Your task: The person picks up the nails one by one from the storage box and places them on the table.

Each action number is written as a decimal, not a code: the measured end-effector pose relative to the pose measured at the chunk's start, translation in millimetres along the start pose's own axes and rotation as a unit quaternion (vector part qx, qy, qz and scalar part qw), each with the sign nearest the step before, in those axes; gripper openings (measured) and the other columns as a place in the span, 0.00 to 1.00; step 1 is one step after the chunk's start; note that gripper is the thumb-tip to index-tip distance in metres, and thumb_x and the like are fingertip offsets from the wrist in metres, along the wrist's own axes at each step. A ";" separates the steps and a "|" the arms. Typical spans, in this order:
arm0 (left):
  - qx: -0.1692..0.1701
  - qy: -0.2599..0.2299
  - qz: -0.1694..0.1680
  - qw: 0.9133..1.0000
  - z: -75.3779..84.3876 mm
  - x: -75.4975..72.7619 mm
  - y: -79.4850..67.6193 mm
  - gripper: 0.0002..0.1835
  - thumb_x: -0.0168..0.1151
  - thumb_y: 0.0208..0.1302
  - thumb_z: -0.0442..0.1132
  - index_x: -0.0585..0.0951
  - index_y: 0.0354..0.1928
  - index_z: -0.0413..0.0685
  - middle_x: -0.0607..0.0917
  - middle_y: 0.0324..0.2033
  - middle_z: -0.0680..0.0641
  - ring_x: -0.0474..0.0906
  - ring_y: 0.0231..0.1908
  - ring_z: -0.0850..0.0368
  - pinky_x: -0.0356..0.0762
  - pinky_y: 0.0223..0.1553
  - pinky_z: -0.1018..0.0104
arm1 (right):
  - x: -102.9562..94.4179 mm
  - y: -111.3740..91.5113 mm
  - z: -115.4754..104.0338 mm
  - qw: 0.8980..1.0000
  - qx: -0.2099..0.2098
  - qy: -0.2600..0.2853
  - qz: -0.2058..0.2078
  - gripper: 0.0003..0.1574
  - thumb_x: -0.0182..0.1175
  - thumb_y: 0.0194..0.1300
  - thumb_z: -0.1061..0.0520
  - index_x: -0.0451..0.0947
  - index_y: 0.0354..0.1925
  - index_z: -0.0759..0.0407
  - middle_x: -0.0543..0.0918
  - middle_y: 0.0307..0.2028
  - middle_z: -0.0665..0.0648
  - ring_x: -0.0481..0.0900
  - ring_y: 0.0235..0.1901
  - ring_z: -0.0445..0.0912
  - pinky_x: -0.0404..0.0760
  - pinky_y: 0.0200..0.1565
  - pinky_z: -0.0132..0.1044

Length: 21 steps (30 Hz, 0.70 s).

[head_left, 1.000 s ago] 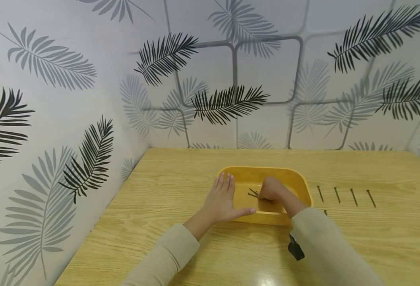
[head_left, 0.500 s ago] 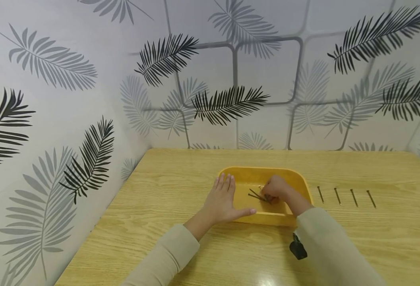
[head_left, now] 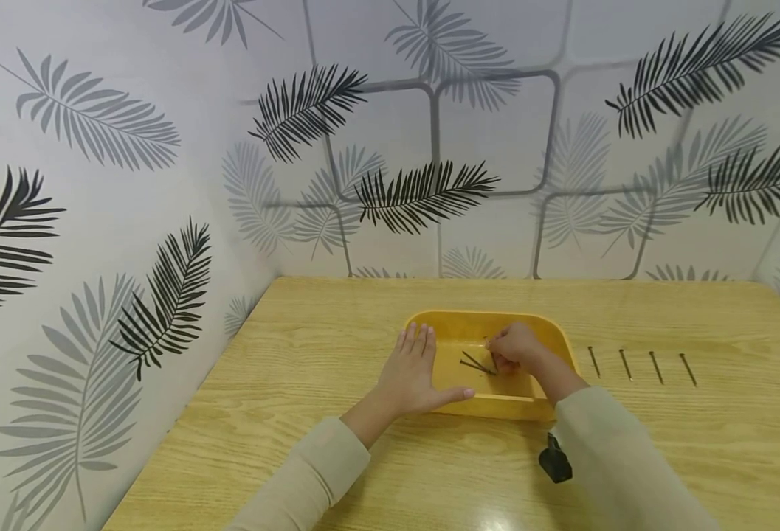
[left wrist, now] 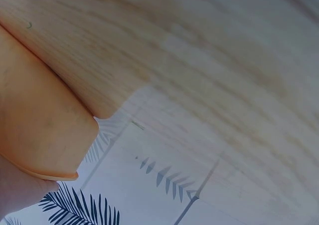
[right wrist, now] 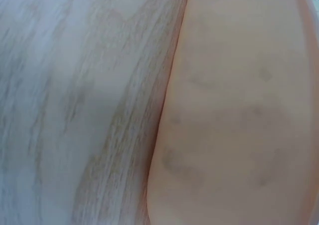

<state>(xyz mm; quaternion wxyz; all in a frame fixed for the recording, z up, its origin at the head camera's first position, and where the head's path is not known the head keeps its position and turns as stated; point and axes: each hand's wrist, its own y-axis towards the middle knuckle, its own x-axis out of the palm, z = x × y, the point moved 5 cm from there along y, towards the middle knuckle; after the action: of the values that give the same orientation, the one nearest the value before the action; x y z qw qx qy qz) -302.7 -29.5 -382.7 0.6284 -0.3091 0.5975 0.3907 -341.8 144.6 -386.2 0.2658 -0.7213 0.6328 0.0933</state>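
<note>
A yellow tray (head_left: pixel 469 324) was placed on the wooden tabletop (head_left: pixel 283 398), its long axis laid left to right; its far rim was separated from the back edge by a strip of wood, with broader room spread either side; its left rim was spanned by the straight, spread fingers of the left hand (head_left: pixel 411 376); inside, two dark fasteners (head_left: pixel 477 362) were angled rightward, converging near the right hand (head_left: pixel 516 350), its fingers bent, their hold impossible to tell; rightward, four parallel fasteners (head_left: pixel 626 365) were aligned, heads far, tips near.
</note>
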 end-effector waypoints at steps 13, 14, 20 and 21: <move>0.000 -0.003 0.002 1.000 0.6 -0.3 -0.9 0.57 0.42 0.55 0.76 0.48 0.71 0.34 0.50 0.71 0.37 0.38 0.72 0.43 0.37 0.73 0.53 | 1.0 -3.2 -1.4 0.999 0.000 0.041 0.001 0.15 0.50 0.65 0.64 0.71 0.42 0.79 0.74 0.19 0.51 0.73 0.19 0.38 0.81 0.28 0.32; 0.000 -0.003 0.002 1.000 0.6 -0.3 -1.0 0.57 0.42 0.55 0.76 0.48 0.71 0.34 0.50 0.71 0.37 0.38 0.72 0.43 0.37 0.73 0.53 | 1.2 -3.6 -1.9 0.999 -0.003 0.043 -0.001 0.14 0.50 0.65 0.64 0.71 0.41 0.78 0.74 0.19 0.51 0.73 0.19 0.38 0.81 0.27 0.31; 0.001 -0.004 0.004 1.000 0.6 -0.4 -1.1 0.57 0.43 0.55 0.75 0.48 0.71 0.34 0.50 0.71 0.37 0.38 0.72 0.43 0.37 0.73 0.53 | -0.7 -4.5 -2.5 0.999 -0.015 0.041 -0.009 0.15 0.50 0.66 0.63 0.70 0.42 0.78 0.76 0.22 0.52 0.74 0.20 0.38 0.82 0.29 0.32; 0.001 -0.004 0.005 1.000 0.6 -0.4 -1.0 0.57 0.43 0.55 0.75 0.48 0.71 0.34 0.50 0.71 0.37 0.38 0.72 0.43 0.37 0.73 0.53 | -1.5 -4.7 -2.4 0.999 -0.017 0.040 -0.010 0.15 0.50 0.66 0.63 0.70 0.43 0.78 0.77 0.23 0.53 0.74 0.21 0.38 0.82 0.29 0.32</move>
<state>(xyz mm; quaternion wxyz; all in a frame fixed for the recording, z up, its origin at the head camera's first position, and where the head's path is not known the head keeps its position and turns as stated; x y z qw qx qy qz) -301.5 -29.5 -382.3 0.6294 -0.3041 0.5966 0.3942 -338.0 144.9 -382.3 0.2289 -0.7348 0.6344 0.0723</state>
